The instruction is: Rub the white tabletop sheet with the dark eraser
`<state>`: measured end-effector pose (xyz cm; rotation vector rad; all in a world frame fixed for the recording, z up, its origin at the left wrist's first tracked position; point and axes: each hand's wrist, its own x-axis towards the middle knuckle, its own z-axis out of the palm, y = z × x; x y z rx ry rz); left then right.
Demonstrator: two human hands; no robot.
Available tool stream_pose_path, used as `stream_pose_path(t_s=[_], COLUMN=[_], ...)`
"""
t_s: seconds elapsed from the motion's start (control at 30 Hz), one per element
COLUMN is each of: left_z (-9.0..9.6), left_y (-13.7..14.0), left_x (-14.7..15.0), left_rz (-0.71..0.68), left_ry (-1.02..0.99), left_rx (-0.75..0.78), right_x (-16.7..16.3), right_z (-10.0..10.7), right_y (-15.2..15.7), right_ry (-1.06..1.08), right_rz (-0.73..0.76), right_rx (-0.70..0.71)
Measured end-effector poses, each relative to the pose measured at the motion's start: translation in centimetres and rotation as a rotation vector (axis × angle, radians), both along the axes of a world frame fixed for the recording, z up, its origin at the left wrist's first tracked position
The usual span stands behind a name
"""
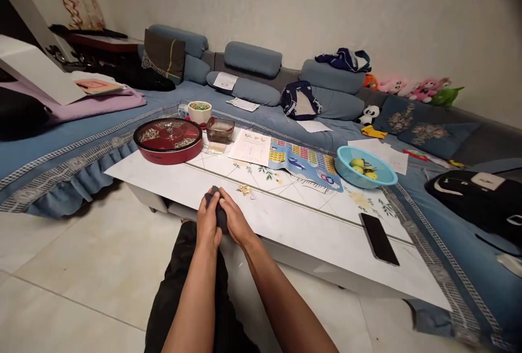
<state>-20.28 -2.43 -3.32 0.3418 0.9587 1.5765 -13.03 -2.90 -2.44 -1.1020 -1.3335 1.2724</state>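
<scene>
Both hands are together at the near edge of the white coffee table (pixel 261 217). Between them is a dark grey, soft-looking bundle of cloth (pixel 221 218), its exact kind hard to tell. My left hand (pixel 207 222) wraps it from the left, and my right hand (pixel 235 218) closes on it from the right, thumbs near the top. Much of the cloth is hidden by the fingers. On the tabletop just beyond my right hand lies a small heap of pale yellowish scraps (pixel 244 189).
A red round snack box (pixel 168 158), white cup (pixel 199 112), brown translucent container (pixel 220 130), papers (pixel 249 147), blue printed sheet (pixel 302 161), blue basket (pixel 365 179) of green-yellow fruit and black phone (pixel 379 239) are on the table. A blue sofa (pixel 253 116) stands behind.
</scene>
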Motion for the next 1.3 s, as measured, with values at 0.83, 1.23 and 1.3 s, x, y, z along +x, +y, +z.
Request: stream_pose_path(t_s=[0.83, 1.23, 1.3], left_z=[-0.3, 4.4, 4.4], left_y=[10.0, 12.7, 13.6], left_x=[7.4, -0.9, -2.9], left_rz=[-0.381, -0.291, -0.212], left_ry=[1.706, 1.696, 1.737], left_rx=[0.270, 0.132, 0.014], right_x=[28.7, 37.0, 37.2], right_z=[-5.2, -5.1, -5.5], right_y=[-11.6, -10.9, -10.6], right_ry=[-1.323, -1.295, -1.287], right_rz=[-0.760, -0.487, -0.449], right_rx=[0.332, 0.393, 0.366])
